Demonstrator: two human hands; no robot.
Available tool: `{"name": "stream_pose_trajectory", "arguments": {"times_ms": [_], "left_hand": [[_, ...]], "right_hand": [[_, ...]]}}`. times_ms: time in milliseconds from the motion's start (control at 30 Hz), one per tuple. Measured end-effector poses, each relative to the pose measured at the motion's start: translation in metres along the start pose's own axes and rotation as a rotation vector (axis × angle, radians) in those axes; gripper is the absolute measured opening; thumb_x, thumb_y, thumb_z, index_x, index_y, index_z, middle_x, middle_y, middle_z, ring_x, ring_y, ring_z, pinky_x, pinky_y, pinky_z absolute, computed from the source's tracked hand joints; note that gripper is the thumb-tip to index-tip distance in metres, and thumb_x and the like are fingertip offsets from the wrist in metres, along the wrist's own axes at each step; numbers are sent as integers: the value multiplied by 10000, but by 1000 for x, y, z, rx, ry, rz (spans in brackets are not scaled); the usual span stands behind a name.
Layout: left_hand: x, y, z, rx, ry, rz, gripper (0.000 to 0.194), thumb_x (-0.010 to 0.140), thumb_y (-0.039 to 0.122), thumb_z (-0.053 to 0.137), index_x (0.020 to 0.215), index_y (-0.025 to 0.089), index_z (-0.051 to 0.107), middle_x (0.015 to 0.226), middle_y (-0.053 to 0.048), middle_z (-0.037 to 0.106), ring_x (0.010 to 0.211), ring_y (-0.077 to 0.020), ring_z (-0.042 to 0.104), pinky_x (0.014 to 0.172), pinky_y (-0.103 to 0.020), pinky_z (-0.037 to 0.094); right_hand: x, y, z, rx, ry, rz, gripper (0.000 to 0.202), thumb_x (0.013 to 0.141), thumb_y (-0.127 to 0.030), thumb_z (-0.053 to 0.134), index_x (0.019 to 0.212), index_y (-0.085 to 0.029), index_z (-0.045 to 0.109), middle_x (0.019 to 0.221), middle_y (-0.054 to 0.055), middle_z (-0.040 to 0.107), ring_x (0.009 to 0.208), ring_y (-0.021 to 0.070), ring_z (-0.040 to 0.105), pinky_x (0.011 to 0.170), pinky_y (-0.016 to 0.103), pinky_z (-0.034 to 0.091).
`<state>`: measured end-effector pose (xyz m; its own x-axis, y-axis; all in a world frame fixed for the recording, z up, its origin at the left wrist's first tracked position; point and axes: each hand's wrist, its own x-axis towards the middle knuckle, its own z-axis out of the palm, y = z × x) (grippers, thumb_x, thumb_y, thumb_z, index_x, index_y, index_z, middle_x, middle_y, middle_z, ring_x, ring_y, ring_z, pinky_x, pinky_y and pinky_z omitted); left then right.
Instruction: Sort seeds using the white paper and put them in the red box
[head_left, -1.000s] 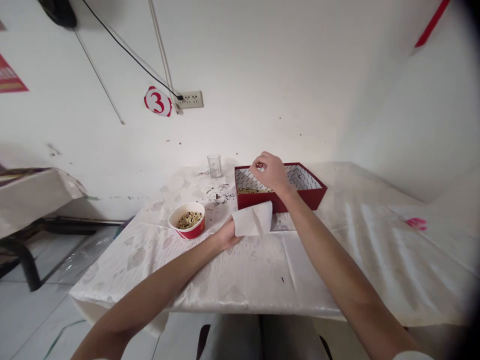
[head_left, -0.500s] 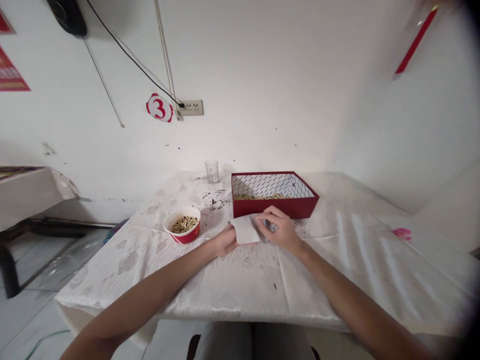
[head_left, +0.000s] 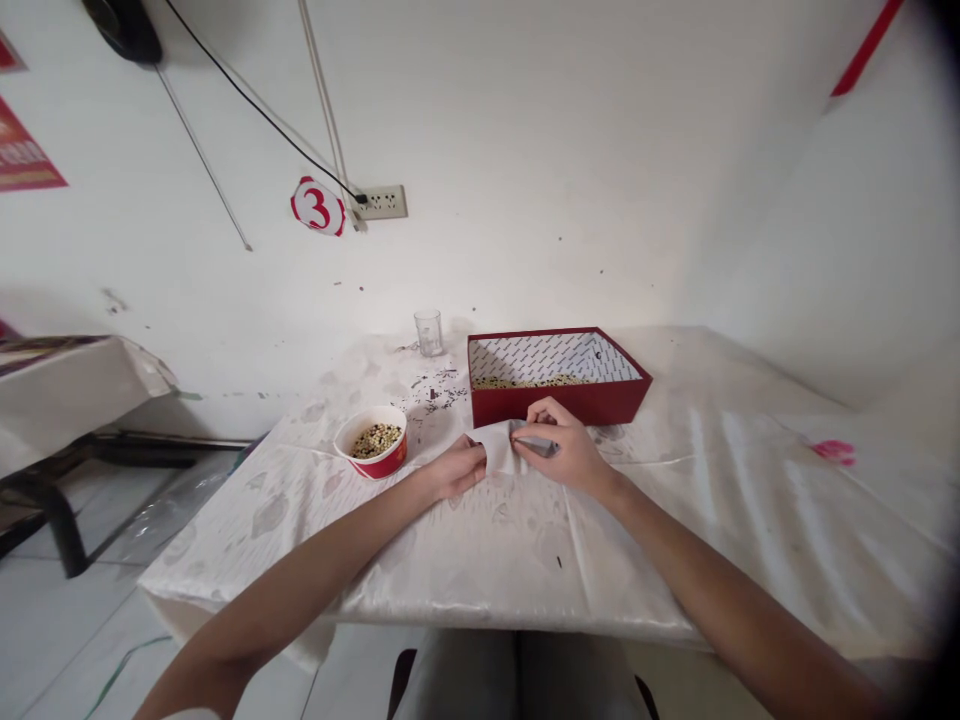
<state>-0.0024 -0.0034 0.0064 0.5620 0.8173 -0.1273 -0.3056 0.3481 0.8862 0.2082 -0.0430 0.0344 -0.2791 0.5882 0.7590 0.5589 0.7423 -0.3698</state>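
Observation:
A small white piece of paper (head_left: 502, 447), possibly a flat pouch, is stretched between my hands just in front of a red box. My left hand (head_left: 456, 466) is closed on its left end, the fingertips partly hidden. At the right end, my right hand (head_left: 566, 448) pinches it with thumb and fingertips. The dark red box (head_left: 562, 403) has a patterned white lining and holds mixed pale and dark grains (head_left: 536, 382). Left of my hands stands a red and white paper bowl (head_left: 373, 464) with similar grains in it.
Behind the bowl stands a clear glass (head_left: 430, 334). Dark bits (head_left: 439, 390) lie scattered between glass and box. A white patterned cloth (head_left: 450, 580) covers the table, which meets a wall with a socket strip (head_left: 384, 202). Another table (head_left: 82, 365) is at the left.
The paper has gone from flat to creased and narrower between my hands. My left fingers now show more at its left end. The view has shifted slightly.

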Motion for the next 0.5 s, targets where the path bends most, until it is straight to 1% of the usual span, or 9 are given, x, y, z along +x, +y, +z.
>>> {"name": "stream_pose_trajectory", "arguments": {"times_ms": [100,200,300,500], "left_hand": [[0,-1,0,13,10,-1,468,636,185,936,1061,141,743,1048,-118,785,1008,-226,730,958,-345,553],[-1,-1,-1,18,24,3,469,621,221,953,1040,142,758,1044,-119,788,990,-225,727,938,-340,547],[-1,-1,-2,8,54,8,457,600,211,956,1009,141,765,1007,-113,791,1014,-243,724,942,-350,537],[1,0,-5,-57,7,37,420,628,168,907,1023,148,766,1028,-123,791,1090,-284,710,982,-387,529]], "right_hand": [[0,-1,0,-14,1,-28,152,889,-192,703,983,-291,772,1030,55,571,844,184,592,725,362,559],[0,-2,2,23,11,-32,182,883,-177,693,1006,-293,762,1035,58,571,892,197,610,741,367,571],[0,-6,5,64,6,-7,200,885,-177,686,1035,-294,749,1038,62,575,938,211,625,775,377,593],[1,-13,5,77,-1,14,201,894,-191,675,1059,-288,735,1047,61,579,967,216,630,823,388,596]]}}
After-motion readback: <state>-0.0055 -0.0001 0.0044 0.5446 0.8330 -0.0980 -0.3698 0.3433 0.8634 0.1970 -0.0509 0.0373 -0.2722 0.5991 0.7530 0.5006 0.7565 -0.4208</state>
